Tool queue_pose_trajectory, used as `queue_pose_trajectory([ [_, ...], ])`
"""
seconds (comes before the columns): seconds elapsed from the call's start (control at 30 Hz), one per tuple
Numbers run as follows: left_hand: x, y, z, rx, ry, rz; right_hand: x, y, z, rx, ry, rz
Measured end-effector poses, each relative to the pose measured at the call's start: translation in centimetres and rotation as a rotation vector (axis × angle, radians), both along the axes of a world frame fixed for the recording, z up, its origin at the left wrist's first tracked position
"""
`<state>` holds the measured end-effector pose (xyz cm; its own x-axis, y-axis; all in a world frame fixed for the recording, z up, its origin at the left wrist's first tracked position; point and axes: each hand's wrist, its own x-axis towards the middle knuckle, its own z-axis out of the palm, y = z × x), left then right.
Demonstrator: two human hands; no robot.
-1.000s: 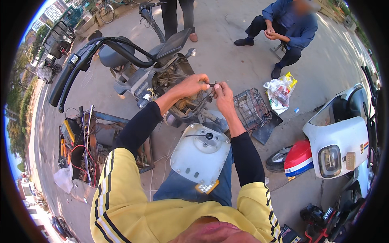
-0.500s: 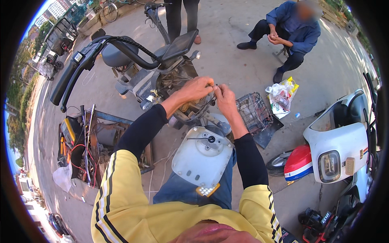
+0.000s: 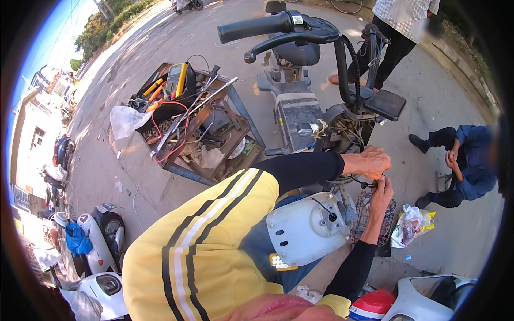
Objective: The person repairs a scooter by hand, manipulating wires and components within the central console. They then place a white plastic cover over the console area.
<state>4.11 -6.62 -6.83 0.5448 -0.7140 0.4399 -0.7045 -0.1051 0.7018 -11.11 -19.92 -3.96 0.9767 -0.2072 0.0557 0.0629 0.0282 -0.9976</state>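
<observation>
Both hands are together at the stripped front of an electric scooter (image 3: 300,112), whose loose wiring (image 3: 342,131) is exposed. My left hand (image 3: 368,162) is closed, knuckles up, its fingertips pinched against those of my right hand. Just below it, my right hand (image 3: 382,192) pinches with thumb and finger. What the fingertips hold is too small and hidden to name. Dark wires (image 3: 365,184) run close beside the right fingers. Across my lap lies a pale plastic panel (image 3: 305,230) with a round fitting and a thin black cable. The handlebar (image 3: 257,28) stands beyond my hands.
An open metal toolbox (image 3: 243,115) at the left holds a yellow multimeter (image 3: 175,80), pliers and leads. To the right are a wire basket (image 3: 393,214), a plastic bag (image 3: 412,227) and a seated person (image 3: 466,160). Another person (image 3: 393,43) stands behind. White scooters (image 3: 99,243) are at lower left.
My view has swung to the left, so the scooter and my hands appear farther right and the toolbox nearer the middle. Both hands stay pinched together at the scooter's front.
</observation>
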Motion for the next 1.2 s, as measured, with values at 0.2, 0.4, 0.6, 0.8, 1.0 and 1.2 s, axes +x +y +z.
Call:
queue_pose_trajectory([
  [0.2,-1.4,0.8,2.8,0.313,-0.380,0.291,0.2,1.7,0.0,-0.111,-0.072,-0.027],
  [0.4,-7.3,2.7,12.6,0.220,-0.204,0.277,-0.7,0.8,-1.2,-0.413,-0.046,-0.092],
  [0.6,-13.8,11.5,16.6,0.051,-0.115,0.384,-0.3,3.1,1.1,-0.644,-0.046,-0.202],
  [0.8,-19.9,25.6,21.6,-0.080,-0.268,0.609,0.1,3.0,1.0,-0.883,-0.070,-0.287],
  [1.0,-21.8,41.0,25.6,-0.071,-0.493,1.050,1.0,0.4,-2.4,-0.261,-0.004,-0.180],
  [1.2,-17.6,65.2,21.8,0.160,-0.561,1.641,1.5,1.7,1.0,0.122,0.166,-0.214],
])
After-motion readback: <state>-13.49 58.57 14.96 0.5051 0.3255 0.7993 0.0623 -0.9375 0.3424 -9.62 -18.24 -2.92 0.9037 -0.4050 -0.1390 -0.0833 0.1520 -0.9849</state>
